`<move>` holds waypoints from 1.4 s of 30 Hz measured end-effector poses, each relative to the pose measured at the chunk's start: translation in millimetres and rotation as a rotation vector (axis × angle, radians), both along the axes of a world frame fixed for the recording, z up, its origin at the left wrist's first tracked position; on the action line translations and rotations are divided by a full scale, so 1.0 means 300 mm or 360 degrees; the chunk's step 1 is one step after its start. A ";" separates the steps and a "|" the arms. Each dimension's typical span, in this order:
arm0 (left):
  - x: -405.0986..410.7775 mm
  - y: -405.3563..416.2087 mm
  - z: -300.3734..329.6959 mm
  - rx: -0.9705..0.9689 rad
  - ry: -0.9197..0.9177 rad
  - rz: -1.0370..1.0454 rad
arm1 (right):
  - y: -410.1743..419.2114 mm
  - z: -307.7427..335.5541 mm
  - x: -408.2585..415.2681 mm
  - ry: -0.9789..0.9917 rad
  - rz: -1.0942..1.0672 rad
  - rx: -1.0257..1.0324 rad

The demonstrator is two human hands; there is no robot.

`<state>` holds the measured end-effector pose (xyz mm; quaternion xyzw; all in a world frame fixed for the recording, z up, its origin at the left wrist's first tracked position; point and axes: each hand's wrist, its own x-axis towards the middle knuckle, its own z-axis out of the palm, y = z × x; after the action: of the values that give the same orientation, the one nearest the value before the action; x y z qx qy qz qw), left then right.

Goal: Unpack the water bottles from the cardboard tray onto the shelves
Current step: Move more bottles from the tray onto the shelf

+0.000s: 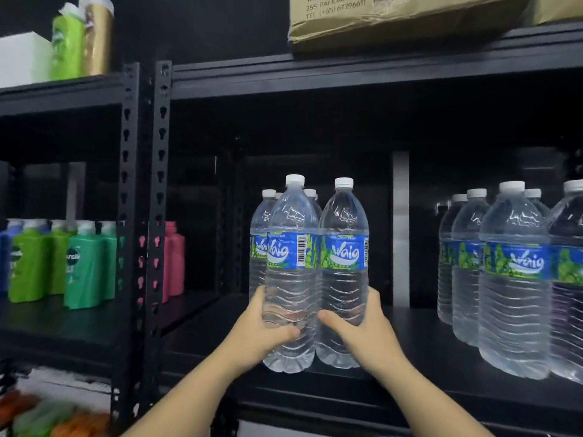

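Two clear water bottles with blue-green labels and white caps stand side by side near the front of the black shelf [426, 348]. My left hand [260, 329] grips the lower part of the left bottle [291, 247]. My right hand [362, 326] grips the lower part of the right bottle [344, 247]. Behind them stand more bottles [260, 234] of the same kind, partly hidden. Another group of bottles [514, 279] stands on the same shelf at the right. The cardboard tray is not in view.
Green shampoo bottles [85, 266] and a pink bottle [173, 260] stand on the left shelf unit. Black perforated uprights [161, 197] divide the two units. A cardboard box [394, 20] lies on the shelf above. Bare shelf lies between the two bottle groups.
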<state>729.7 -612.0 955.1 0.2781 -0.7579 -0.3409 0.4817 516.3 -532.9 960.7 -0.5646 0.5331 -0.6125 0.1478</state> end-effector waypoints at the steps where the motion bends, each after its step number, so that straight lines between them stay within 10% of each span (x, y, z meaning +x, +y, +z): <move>1: -0.004 -0.001 0.001 0.0022 0.0034 0.0010 | 0.002 -0.001 -0.001 -0.0009 0.0002 0.0001; 42: 0.150 -0.124 0.017 0.0268 0.0170 0.0480 | -0.158 -0.001 0.144 0.0298 -0.0002 0.0182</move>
<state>774.8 -649.3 960.2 0.4095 -0.6496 -0.3414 0.5420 559.6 -580.2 960.5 -0.6097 0.5790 -0.5257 0.1290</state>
